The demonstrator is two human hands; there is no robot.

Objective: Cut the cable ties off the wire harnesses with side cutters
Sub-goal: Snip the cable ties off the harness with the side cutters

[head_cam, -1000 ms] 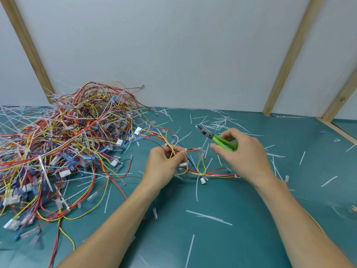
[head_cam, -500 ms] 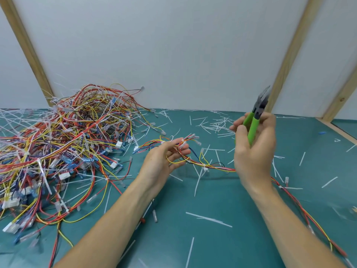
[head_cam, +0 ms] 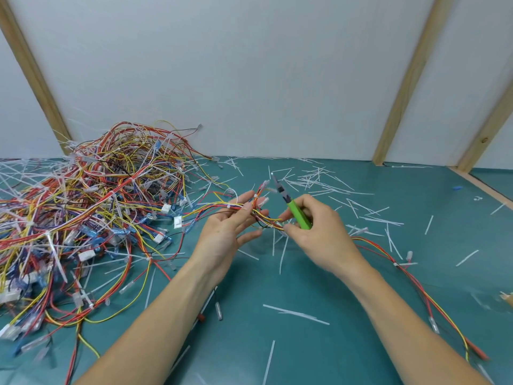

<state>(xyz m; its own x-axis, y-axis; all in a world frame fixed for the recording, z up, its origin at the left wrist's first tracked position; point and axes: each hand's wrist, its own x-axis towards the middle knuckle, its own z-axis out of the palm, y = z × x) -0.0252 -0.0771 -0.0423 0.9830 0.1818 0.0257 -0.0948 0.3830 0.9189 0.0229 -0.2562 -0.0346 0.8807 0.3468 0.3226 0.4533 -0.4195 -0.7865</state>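
While the left hand (head_cam: pixel 227 232) is lying palm-up with its fingers (head_cam: pixel 256 215) spread and loosely cradling a thin bundle of red, yellow and blue wires (head_cam: pixel 251 211) above the green table (head_cam: pixel 319 287), it is presenting the harness for a cut. The right hand (head_cam: pixel 319 232) is curling its fingers round the green-handled side cutters (head_cam: pixel 291 208), whose dark tip is pointing up and far-left just beside the bundle, while also pinching the wires. The harness is trailing right and near. A small white cable tie (head_cam: pixel 229 207) is ringing the wires. The large tangled heap of coloured harnesses (head_cam: pixel 91 204) is sitting far left, and white cut tie strips (head_cam: pixel 319 179) are littering the table.
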